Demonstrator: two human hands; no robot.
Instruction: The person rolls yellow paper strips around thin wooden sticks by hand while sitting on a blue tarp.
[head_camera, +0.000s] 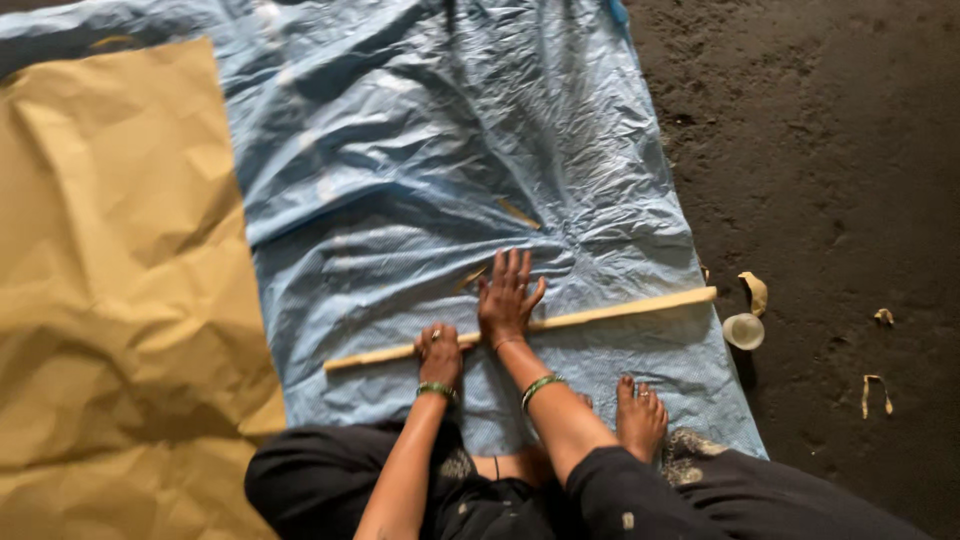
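Observation:
A long pale wooden stick (620, 309) lies across a crinkled blue plastic sheet (440, 150) on the ground. My left hand (440, 352) curls over the stick near its left part, gripping it. My right hand (508, 296) lies flat with fingers spread, pressing on the stick's middle and the sheet. Both wrists wear green bangles. My bare foot (640, 415) rests on the sheet's near edge, right of my arms.
A large creased brown paper sheet (110, 280) covers the ground on the left, overlapping the blue sheet. Dark dirt floor (830, 150) lies to the right, with a small clear cup (744, 331) and a few yellowish scraps (756, 291). Two small slivers (518, 213) lie on the blue sheet.

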